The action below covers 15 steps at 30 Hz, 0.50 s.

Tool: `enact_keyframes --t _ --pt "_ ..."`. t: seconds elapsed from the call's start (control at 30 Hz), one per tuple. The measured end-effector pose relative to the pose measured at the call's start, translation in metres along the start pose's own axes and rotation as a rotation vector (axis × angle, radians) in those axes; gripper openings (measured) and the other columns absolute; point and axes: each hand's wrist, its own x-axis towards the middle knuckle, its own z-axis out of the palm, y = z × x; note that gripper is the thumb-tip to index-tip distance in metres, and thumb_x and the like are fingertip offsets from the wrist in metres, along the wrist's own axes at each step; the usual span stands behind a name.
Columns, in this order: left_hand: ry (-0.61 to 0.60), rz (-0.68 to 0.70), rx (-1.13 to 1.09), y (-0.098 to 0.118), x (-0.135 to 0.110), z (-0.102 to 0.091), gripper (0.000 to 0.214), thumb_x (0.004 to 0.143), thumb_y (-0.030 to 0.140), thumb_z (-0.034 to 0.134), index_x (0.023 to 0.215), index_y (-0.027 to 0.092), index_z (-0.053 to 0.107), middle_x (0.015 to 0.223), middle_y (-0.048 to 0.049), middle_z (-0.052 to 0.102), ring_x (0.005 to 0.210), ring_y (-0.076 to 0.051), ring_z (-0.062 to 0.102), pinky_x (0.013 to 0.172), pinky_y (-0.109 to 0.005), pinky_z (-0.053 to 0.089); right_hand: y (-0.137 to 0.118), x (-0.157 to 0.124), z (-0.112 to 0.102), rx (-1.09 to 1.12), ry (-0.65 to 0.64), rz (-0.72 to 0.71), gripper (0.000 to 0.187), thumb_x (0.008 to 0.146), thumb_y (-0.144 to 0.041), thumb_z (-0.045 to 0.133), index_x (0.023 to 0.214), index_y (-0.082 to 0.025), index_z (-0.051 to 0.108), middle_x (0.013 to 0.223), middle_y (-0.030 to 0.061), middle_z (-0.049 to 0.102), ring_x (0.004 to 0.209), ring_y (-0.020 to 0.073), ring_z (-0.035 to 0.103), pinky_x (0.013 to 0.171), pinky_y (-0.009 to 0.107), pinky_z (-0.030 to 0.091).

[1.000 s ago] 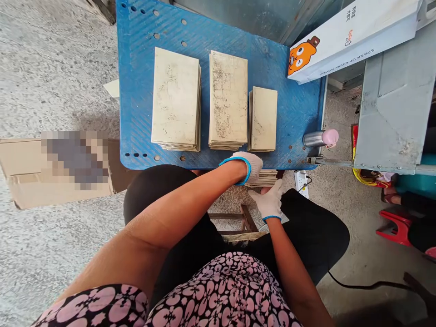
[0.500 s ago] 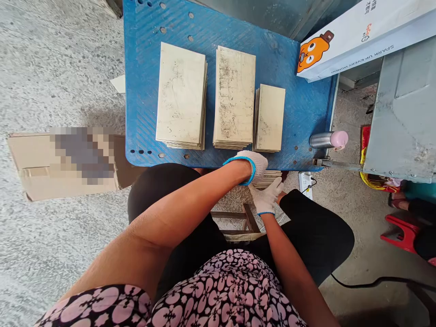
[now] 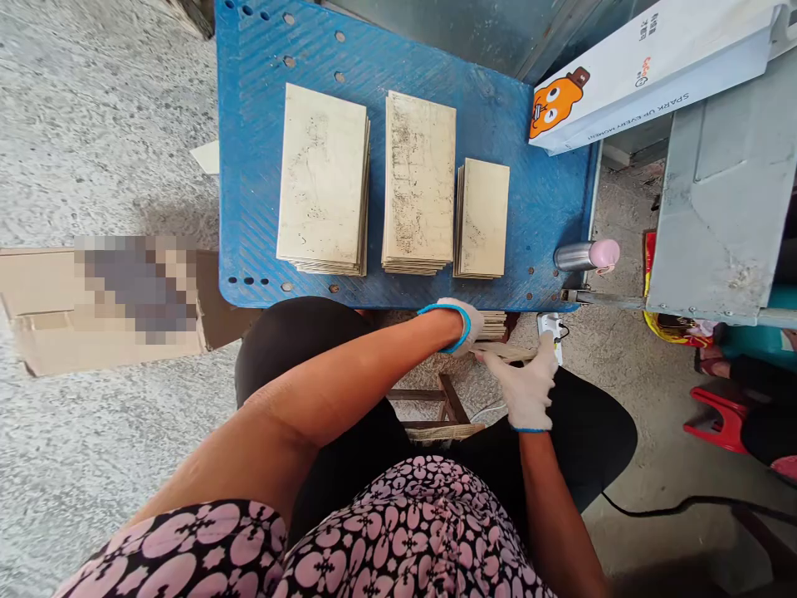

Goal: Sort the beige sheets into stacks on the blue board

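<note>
Both my hands wear white knit gloves with blue cuffs. My left hand (image 3: 462, 325) curls around the near end of a stack of thin pale boards (image 3: 496, 326) that lies low, just below the blue platform's front edge. My right hand (image 3: 528, 384) grips a single thin board (image 3: 506, 352) pulled out from that stack, seen edge-on between my knees. Three stacks of the same pale boards lie on the blue platform (image 3: 249, 166): a wide left stack (image 3: 322, 177), a middle stack (image 3: 419, 180) and a smaller right stack (image 3: 481, 217).
A steel flask with a pink cap (image 3: 586, 255) lies at the platform's right front corner. A white carton with an orange cartoon face (image 3: 635, 66) overhangs the far right. A grey metal machine (image 3: 722, 183) stands right. Flattened cardboard (image 3: 37, 307) lies left, a power strip (image 3: 550, 328) and a red stool (image 3: 716, 415) on the floor.
My right hand has shifted right and down, drawing one thin board out from the low stack. My left hand has stayed on the stack's end.
</note>
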Motion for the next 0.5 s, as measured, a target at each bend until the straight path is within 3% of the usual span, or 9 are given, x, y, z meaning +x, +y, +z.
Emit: enact_keyframes --t 0.1,0.23,0.4,0.5 --pt "-0.071 0.093 0.073 0.016 0.0 0.011 0.044 0.077 0.021 0.075 0.119 0.009 0.077 0.113 -0.0219 0.077 0.105 -0.035 0.073 0.095 -0.042 0.058 -0.004 -0.002 -0.034 0.026 0.011 -0.031 0.124 0.052 -0.061 0.088 0.16 -0.03 0.036 0.149 0.0147 0.052 0.126 0.0409 0.06 0.107 0.051 0.048" --pt "0.015 0.136 0.037 0.026 -0.004 0.013 0.035 0.089 0.017 0.06 0.118 0.009 0.077 0.109 -0.0217 0.078 0.1 -0.032 0.075 0.089 -0.039 0.056 -0.006 0.003 -0.059 0.106 0.044 -0.101 0.123 0.054 -0.062 0.086 0.16 -0.027 0.034 0.15 0.0147 0.051 0.127 0.0387 0.059 0.109 0.051 0.047" --pt "0.152 0.187 -0.08 0.016 -0.007 0.001 0.033 0.094 0.028 0.053 0.106 0.013 0.08 0.098 -0.0157 0.079 0.084 -0.025 0.073 0.074 -0.03 0.051 -0.01 0.028 -0.056 0.456 0.031 -0.276 0.119 0.069 -0.059 0.077 0.164 -0.018 0.018 0.159 0.0175 0.04 0.138 0.0297 0.052 0.112 0.042 0.046" --pt "0.268 0.167 -0.166 0.007 -0.009 -0.008 0.037 0.095 0.032 0.049 0.104 0.015 0.08 0.091 -0.0121 0.079 0.073 -0.019 0.068 0.065 -0.027 0.045 -0.01 0.039 -0.04 0.582 -0.025 -0.331 0.114 0.076 -0.056 0.072 0.164 -0.018 0.01 0.159 0.0193 0.038 0.141 0.0289 0.048 0.111 0.045 0.046"
